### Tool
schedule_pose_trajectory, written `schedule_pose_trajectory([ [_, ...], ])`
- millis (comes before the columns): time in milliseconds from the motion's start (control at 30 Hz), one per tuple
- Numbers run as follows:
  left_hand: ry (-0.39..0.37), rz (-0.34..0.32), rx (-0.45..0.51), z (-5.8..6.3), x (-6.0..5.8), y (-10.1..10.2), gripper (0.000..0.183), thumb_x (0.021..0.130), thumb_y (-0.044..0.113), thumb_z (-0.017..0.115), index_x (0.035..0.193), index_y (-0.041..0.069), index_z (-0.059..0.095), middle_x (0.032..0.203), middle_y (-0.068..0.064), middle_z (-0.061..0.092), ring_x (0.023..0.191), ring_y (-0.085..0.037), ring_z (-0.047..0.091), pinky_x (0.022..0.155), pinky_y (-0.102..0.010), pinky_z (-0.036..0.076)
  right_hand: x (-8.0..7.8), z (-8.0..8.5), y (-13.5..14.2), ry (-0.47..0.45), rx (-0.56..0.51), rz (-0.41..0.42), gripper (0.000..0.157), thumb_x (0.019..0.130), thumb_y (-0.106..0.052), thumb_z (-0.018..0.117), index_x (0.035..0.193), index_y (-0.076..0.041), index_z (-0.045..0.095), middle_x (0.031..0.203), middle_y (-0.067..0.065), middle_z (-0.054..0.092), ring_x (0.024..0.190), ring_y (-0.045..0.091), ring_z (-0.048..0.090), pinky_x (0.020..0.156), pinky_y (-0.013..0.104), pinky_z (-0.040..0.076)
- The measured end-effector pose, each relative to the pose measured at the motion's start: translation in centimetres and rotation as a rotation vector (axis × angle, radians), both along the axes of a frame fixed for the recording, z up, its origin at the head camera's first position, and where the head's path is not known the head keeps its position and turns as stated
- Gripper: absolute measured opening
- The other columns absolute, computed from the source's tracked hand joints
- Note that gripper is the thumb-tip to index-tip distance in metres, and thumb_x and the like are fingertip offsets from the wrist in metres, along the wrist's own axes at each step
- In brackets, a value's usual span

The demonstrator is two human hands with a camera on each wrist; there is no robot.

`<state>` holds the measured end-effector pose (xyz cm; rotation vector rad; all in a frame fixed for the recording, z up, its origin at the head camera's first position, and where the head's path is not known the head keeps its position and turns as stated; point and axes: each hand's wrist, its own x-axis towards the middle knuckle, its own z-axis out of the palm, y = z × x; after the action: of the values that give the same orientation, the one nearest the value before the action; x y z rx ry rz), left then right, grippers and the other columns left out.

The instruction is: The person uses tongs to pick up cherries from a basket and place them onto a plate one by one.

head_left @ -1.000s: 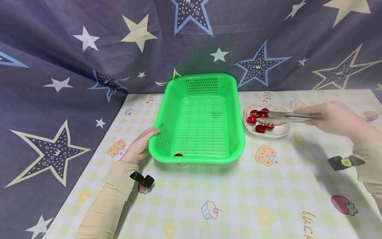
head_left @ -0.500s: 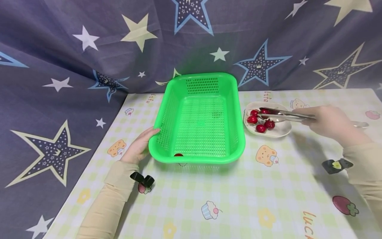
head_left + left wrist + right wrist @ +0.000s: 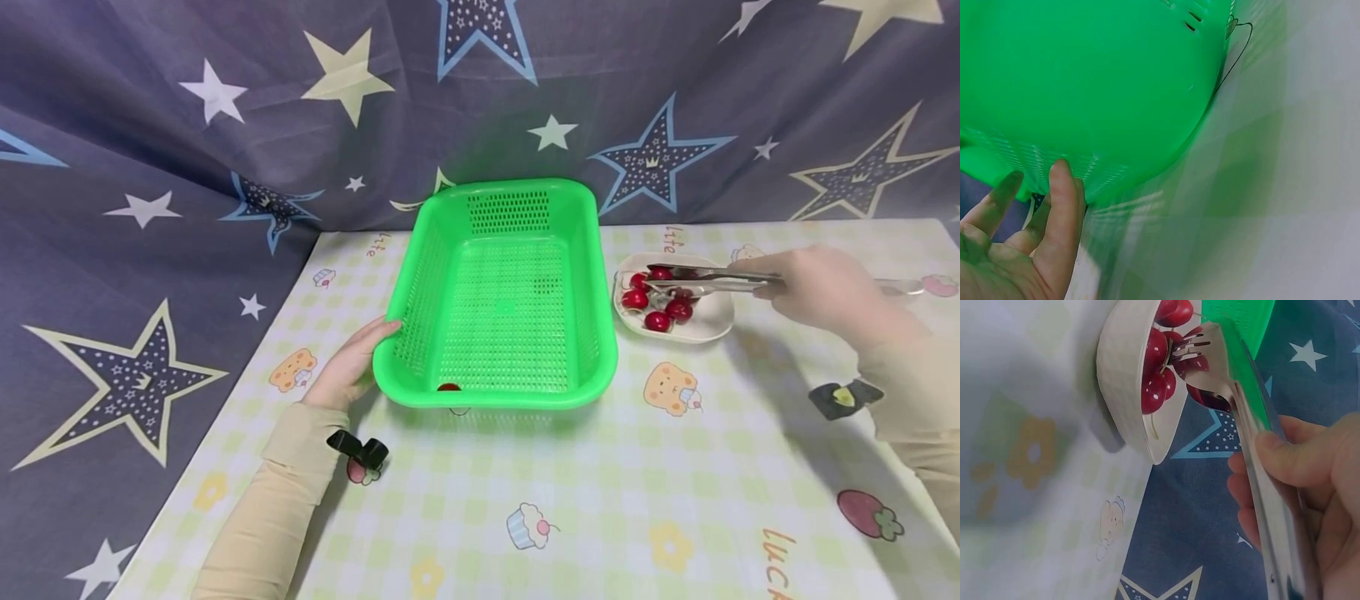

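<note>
My right hand [image 3: 821,292] holds a pair of metal tongs [image 3: 720,272], thumb on one arm and fingers curled behind. Their tips reach into a small white bowl [image 3: 708,321] of red cherries [image 3: 657,322]. In the right wrist view, the fork-shaped end of the tongs [image 3: 1266,500] lies over cherries at the bowl's far side; I cannot tell whether one is clamped. My left hand [image 3: 347,367] rests against the left side of a green plastic basket [image 3: 491,400], its fingers extended in the left wrist view. Inside the basket, one cherry [image 3: 448,387] shows just behind the front rim.
A checked tablecloth [image 3: 600,500] with printed cakes, flowers and strawberries covers the table. Dark cloth with stars [image 3: 480,133] hangs behind and on the left, close to the basket's back rim. The bowl stands just right of the basket.
My right hand has shifted slightly left, and the tongs' tips have moved over the cherries at the back of the bowl. The front-right cherry shows more. My left hand and the basket stay put.
</note>
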<state>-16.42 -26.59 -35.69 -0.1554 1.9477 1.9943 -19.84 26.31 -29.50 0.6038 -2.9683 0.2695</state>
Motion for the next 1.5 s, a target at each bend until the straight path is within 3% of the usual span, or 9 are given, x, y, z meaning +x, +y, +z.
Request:
schedule_pose_trajectory([
  [333,-0.007,-0.006,0.001,0.3,0.0,0.0,0.061,0.100,0.030,0.045,0.150,0.006,0.021,0.112,0.006,0.054,0.091,-0.004,0.061,0.084,-0.019,0.053,-1.0,1.0,-0.4,0.031,0.093,0.100,0.040,0.075,0.002,0.068,0.111,-0.015,0.071,0.093,0.018,0.071,0.057,0.023,0.056,0.046,0.036,0.041],
  [533,0.000,-0.015,0.023,0.4,0.0,0.0,0.060,0.100,0.029,0.044,0.150,0.006,0.020,0.110,0.006,0.056,0.088,-0.005,0.062,0.081,-0.018,0.054,-1.5,1.4,-0.6,0.002,0.136,0.108,0.038,0.078,0.000,0.068,0.113,-0.014,0.070,0.094,0.020,0.070,0.054,0.020,0.052,0.047,0.036,0.041],
  [767,0.002,-0.016,0.023,0.4,0.0,0.0,0.059,0.100,0.029,0.043,0.150,0.006,0.020,0.111,0.005,0.055,0.089,-0.005,0.062,0.082,-0.018,0.053,-1.6,1.3,-0.6,-0.006,0.147,0.111,0.035,0.079,-0.003,0.067,0.112,-0.015,0.071,0.102,0.022,0.069,0.060,0.026,0.059,0.049,0.041,0.045],
  [1200,0.005,-0.008,0.022,0.2,0.1,0.1,0.059,0.101,0.028,0.043,0.150,0.004,0.020,0.106,0.008,0.058,0.087,-0.004,0.062,0.080,-0.018,0.054,-1.7,0.9,0.0,-0.049,0.096,0.090,0.046,0.077,-0.005,0.071,0.123,-0.013,0.064,0.094,0.021,0.070,0.058,0.021,0.056,0.049,0.039,0.044],
  [1500,-0.001,0.004,0.015,0.1,0.1,0.0,0.061,0.100,0.029,0.045,0.150,0.006,0.021,0.106,0.009,0.057,0.088,-0.004,0.061,0.081,-0.019,0.053,-1.3,0.5,0.3,0.049,-0.032,0.099,0.050,0.076,-0.001,0.073,0.125,-0.004,0.061,0.111,0.025,0.065,0.077,0.034,0.065,0.068,0.052,0.051],
])
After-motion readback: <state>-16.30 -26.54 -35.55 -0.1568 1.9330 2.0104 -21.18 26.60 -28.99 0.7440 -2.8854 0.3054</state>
